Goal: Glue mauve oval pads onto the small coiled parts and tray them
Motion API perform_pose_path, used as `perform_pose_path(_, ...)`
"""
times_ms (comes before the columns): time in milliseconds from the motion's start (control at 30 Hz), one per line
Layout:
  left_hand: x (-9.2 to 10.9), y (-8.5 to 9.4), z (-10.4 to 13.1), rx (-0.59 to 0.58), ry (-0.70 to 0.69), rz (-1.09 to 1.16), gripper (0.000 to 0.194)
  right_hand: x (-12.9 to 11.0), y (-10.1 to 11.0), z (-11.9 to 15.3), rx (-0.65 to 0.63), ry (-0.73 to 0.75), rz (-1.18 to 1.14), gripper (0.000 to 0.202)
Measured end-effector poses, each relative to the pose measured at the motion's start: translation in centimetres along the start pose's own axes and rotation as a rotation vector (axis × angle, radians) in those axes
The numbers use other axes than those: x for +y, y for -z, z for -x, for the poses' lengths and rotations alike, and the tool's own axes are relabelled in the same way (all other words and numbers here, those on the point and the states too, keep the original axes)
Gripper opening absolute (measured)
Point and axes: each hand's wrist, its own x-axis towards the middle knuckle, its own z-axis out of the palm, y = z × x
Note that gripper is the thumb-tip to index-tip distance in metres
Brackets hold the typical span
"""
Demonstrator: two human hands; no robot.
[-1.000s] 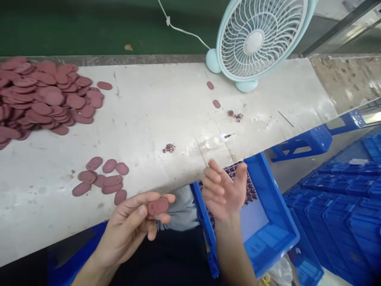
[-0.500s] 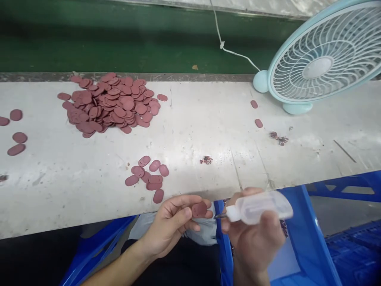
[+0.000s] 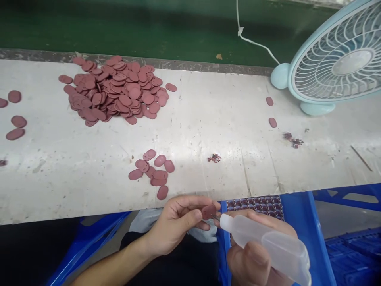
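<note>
Between the thumb and fingers of my left hand [image 3: 178,222] is a flat, oval, reddish-brown piece [image 3: 208,212] with small holes, held just off the table's front edge. My right hand [image 3: 253,254] is wrapped round a translucent squeeze bottle [image 3: 268,242] with a white cap and a thin metal tip. The bottle lies tilted, its tip at the right part of the oval piece; whether it touches I cannot tell. Several loose oval pieces [image 3: 160,174] lie on the table just beyond my left hand. A small dark figure-like part [image 3: 214,158] lies to their right.
A large heap of oval pieces [image 3: 119,91] covers the table's back left. At the back right stands a light-blue fan [image 3: 336,59] with a white cord [image 3: 258,45]. More small dark parts [image 3: 293,140] lie before it. Below the edge, a blue crate [image 3: 303,222] holds rows of dark parts.
The bottle has swung to a steeper slant, and its tip has come left to the oval piece in my left hand. The whole view has shifted slightly.
</note>
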Motion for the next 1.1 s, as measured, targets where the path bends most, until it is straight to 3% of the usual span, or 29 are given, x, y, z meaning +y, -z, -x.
perform_pose_path(167, 0.1, 0.0, 0.0, 0.013, 0.007, -0.002, 0.023, -3.0, -2.3, -1.3, 0.291, -0.007, -0.203, 0.025)
perform_pose_path(267, 0.0, 0.0, -0.1, 0.002, 0.004, 0.008, 0.022, -3.4, -3.2, -1.5, 0.356, -0.020, -0.293, 0.020)
perform_pose_path(467, 0.0, 0.0, 0.0, -0.002, 0.011, -0.001, 0.021, -3.3, -2.7, -1.7, 0.367, -0.004, -0.218, 0.026)
perform_pose_path(700, -0.1, 0.1, 0.1, -0.030, -0.006, 0.018, 0.021, -4.1, -2.7, -1.7, 0.309, -0.084, -0.402, 0.026)
perform_pose_path(1000, -0.1, 0.1, 0.2, -0.001, 0.012, 0.006, 0.022, -4.0, -2.1, -1.9, 0.223, -0.036, -0.345, 0.024)
perform_pose_path(1100, 0.0, 0.1, 0.3, 0.001, 0.005, 0.000, 0.021, -4.2, -1.9, -2.0, 0.257, -0.076, -0.376, 0.025)
